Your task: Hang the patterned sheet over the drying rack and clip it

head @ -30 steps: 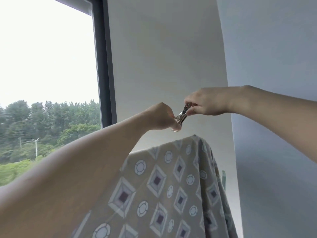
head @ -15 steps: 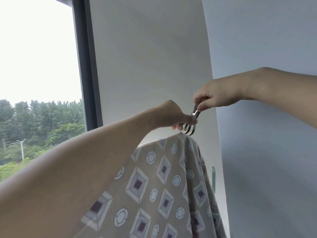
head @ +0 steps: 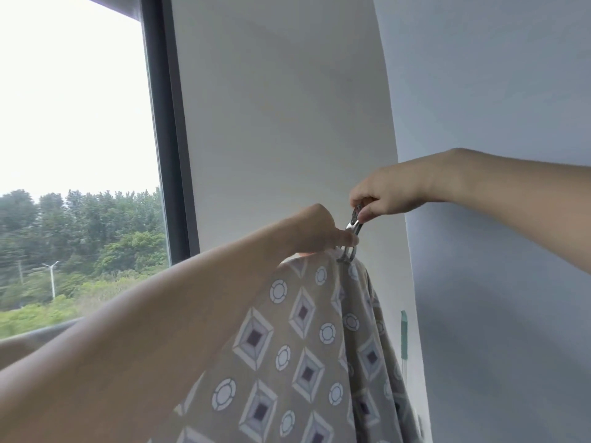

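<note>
The patterned sheet (head: 297,356), beige with grey diamonds and white rings, hangs over a rack bar that it hides completely. A metal clip (head: 350,239) sits at the sheet's top right corner, its jaws down on the fabric. My right hand (head: 388,193) pinches the clip's upper handles from above. My left hand (head: 319,230) reaches in from the lower left and rests fingers on the sheet's top edge, touching the clip's lower part.
A white wall stands right behind the sheet, meeting a grey-blue wall (head: 495,91) on the right. A dark window frame (head: 166,139) runs up the left. A teal strip (head: 404,334) hangs on the wall beside the sheet.
The clip has come down from above the sheet onto its top corner. Both hands lowered with it, and the view has shifted.
</note>
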Tool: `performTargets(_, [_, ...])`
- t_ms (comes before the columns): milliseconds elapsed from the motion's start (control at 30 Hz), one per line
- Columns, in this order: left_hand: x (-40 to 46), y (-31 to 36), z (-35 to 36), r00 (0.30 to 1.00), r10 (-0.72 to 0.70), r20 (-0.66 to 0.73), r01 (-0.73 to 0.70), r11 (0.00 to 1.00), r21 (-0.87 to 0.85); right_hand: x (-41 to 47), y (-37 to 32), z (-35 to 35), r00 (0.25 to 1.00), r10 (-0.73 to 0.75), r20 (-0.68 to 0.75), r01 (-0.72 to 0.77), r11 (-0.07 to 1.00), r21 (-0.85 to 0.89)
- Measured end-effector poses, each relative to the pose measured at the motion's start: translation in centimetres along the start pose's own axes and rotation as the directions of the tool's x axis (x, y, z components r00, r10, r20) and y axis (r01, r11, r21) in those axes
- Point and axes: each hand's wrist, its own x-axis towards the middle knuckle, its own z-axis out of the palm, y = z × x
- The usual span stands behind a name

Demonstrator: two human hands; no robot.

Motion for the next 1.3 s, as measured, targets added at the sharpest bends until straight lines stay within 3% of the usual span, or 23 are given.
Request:
performTargets(133, [0.1,-0.7,0.9,0.999,-0.03,0.024,0.027,0.989,0.143,1.0,-0.7,1.5,0.998,-0.045,0.052,0.045,0.999,0.001])
performTargets(333, [0.1,-1.4,0.8,0.998,-0.063,0.025,0.059,0.987,0.153,1.4,-0.9,2.6,0.996,-0.078,0.033,0.077,0.997,0.022])
performTargets(600, [-0.4,-1.8,1.0,1.0,0.009,-0.02,-0.004,0.97,0.244,0.6,-1.5,3.0,0.998,-0.055,-0.001,0.055,0.998,0.008])
performTargets(933, [-2.0,-1.3,1.0,0.993,0.104,-0.061,-0.058,0.856,0.514,-0.7,-2.5,7.9,0.964,0.178,-0.197,-0.094,0.923,0.373])
performTargets(1100, [-3.0,-1.1,0.7,0.991,0.111,-0.072,-0.051,0.82,0.57,-1.4,-3.7,8.8,0.929,0.18,-0.324,-0.036,0.913,0.406])
performTargets(1300, [-5.1,-1.6,-0.7,0.99,0.115,-0.083,-0.046,0.814,0.579,-2.1,-5.8,9.0,0.835,0.181,-0.52,0.048,0.917,0.396])
